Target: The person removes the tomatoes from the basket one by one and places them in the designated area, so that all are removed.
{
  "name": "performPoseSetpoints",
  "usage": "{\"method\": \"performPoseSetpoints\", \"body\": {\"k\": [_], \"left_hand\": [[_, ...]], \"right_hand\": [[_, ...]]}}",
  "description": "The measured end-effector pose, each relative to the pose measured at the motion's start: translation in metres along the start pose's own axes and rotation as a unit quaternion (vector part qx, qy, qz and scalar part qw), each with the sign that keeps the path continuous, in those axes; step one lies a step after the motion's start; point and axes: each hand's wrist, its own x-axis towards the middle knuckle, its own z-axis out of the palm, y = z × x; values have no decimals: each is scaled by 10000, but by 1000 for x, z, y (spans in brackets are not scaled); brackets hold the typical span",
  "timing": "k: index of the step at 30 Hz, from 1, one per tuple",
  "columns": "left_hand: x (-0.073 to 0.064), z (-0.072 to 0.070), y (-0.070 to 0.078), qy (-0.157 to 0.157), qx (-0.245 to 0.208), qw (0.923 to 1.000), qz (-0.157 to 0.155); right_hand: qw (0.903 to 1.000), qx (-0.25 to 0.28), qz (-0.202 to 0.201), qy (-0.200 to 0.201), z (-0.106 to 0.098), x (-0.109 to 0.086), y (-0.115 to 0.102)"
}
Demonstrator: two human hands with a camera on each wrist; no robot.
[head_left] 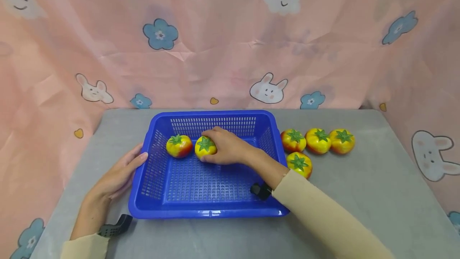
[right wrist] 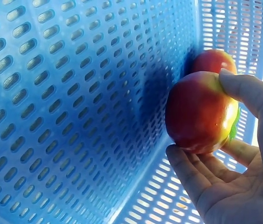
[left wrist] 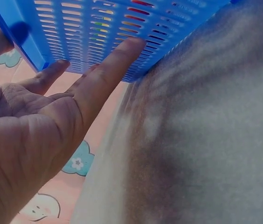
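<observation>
My right hand grips a red-and-yellow tomato with a green star-shaped leaf top, inside the blue plastic basket. Thumb and fingers sit on opposite sides of it. In the right wrist view, this tomato appears close to the basket's slotted floor; whether it touches is unclear. To its left in the basket rests a second tomato. At the basket's left side is my left hand, thumb at the rim and straight fingers against the outer slotted wall.
Several more tomatoes lie on the grey tabletop right of the basket, one of them nearer me beside the right forearm. A pink patterned curtain hangs behind the table and along its sides.
</observation>
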Motion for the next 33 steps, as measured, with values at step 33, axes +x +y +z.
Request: {"method": "performPoseSetpoints", "body": {"k": [33], "left_hand": [[-2, 2, -2, 76, -97, 9999, 32]], "right_hand": [[9977, 245, -504, 392, -14, -19, -21]]}}
